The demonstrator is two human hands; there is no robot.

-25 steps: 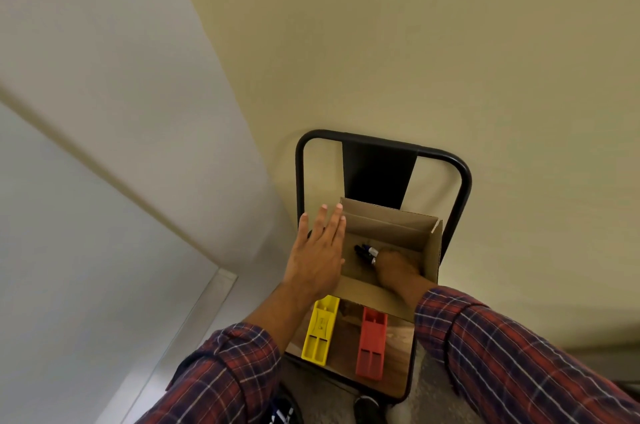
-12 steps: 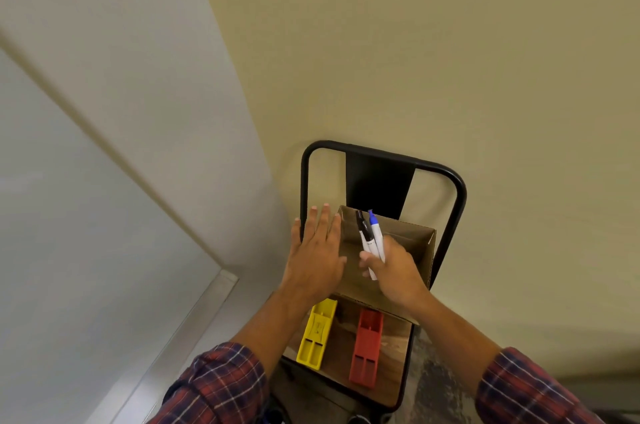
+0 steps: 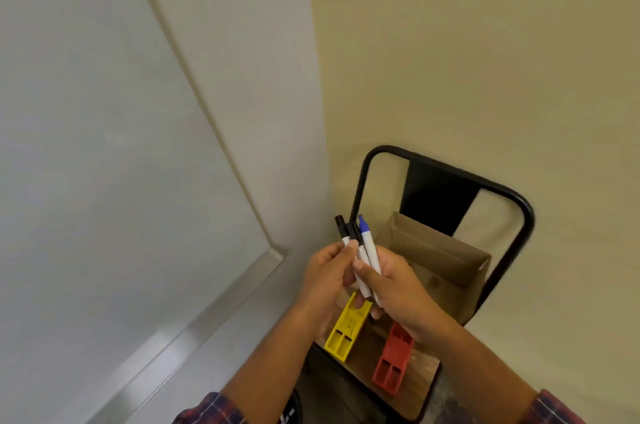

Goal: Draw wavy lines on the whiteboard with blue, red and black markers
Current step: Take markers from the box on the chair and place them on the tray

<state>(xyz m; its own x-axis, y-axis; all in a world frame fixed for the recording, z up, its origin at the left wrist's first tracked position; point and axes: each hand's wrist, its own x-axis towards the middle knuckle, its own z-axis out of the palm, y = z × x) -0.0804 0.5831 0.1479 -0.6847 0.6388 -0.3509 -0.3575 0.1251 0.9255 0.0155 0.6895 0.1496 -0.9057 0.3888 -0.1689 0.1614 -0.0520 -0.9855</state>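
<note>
The right grip (image 3: pixel 398 288) curls round the markers (image 3: pixel 370 249), their caps pointing to 12 o'clock. The left grip (image 3: pixel 327 280) pinches them from 9 o'clock; the whiteboard (image 3: pixel 104 146) spreads further toward 9 o'clock.

The right hand (image 3: pixel 398 285) curls round three markers (image 3: pixel 363 280), and the left hand (image 3: pixel 327 280) pinches the leftmost one with its thumb on the barrel. Above the grip stand two black caps (image 3: pixel 340 226) and a blue cap (image 3: pixel 363 226). Below it a yellow block (image 3: pixel 346 330) and a red block (image 3: pixel 393 364) lie on a chair (image 3: pixel 526 216). A box (image 3: pixel 433 250) sits to the right and the whiteboard (image 3: pixel 104 164) is well to the left.
</note>
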